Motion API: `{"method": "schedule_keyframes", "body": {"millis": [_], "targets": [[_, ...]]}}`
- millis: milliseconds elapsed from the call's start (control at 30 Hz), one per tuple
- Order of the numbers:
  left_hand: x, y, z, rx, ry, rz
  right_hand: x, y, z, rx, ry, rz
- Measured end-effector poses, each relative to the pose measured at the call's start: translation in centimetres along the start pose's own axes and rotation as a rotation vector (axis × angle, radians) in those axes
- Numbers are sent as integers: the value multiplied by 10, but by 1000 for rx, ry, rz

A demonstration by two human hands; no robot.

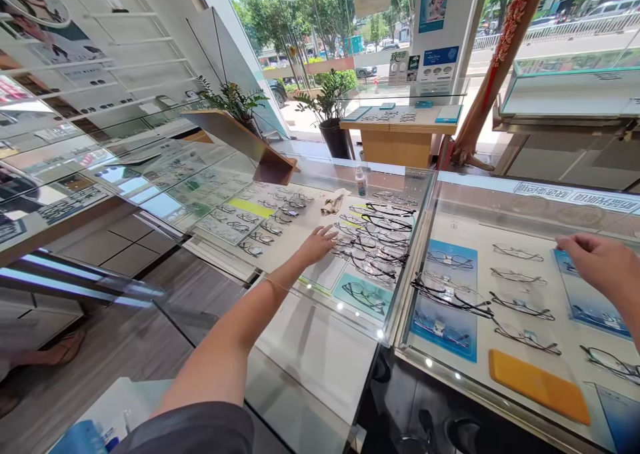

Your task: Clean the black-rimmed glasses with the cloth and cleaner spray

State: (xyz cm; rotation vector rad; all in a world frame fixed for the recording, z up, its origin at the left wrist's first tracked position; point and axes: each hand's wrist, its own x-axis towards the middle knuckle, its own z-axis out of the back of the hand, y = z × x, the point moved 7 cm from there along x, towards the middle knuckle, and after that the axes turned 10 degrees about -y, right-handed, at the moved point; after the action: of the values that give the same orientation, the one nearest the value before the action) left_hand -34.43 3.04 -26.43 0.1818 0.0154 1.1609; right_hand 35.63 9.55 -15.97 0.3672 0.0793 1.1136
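My left hand (318, 243) reaches out over the glass counter (320, 347), fingers stretched toward a cluster of dark-framed eyeglasses (375, 241) lying on top of the glass; it holds nothing. My right hand (600, 262) hovers over the right-hand showcase (440, 194), fingers loosely curled and apart, empty, near thin-framed glasses (517, 253) displayed under the glass. One black pair of glasses (450, 294) lies on the right case near the seam between the two cases.
A crumpled cloth (333, 203) and a small spray bottle (361, 182) sit on the left counter. An orange pad (539, 385) lies in the right case. Potted plants (330, 111), a wooden display table (400, 134) and wall shelves stand behind.
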Motion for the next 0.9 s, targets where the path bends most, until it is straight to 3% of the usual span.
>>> {"method": "schedule_keyframes", "body": {"millis": [200, 467, 667, 900], "targets": [[-19, -7, -6, 23, 11, -28, -2, 5, 2, -3, 14, 17], [-19, -14, -6, 28, 24, -7, -4, 7, 3, -27, 35, 47], [-3, -10, 0, 48, -4, 166, -4, 6, 3, -37, 55, 51], [18, -11, -14, -25, 85, 221, -7, 9, 4, -40, 56, 58]]}}
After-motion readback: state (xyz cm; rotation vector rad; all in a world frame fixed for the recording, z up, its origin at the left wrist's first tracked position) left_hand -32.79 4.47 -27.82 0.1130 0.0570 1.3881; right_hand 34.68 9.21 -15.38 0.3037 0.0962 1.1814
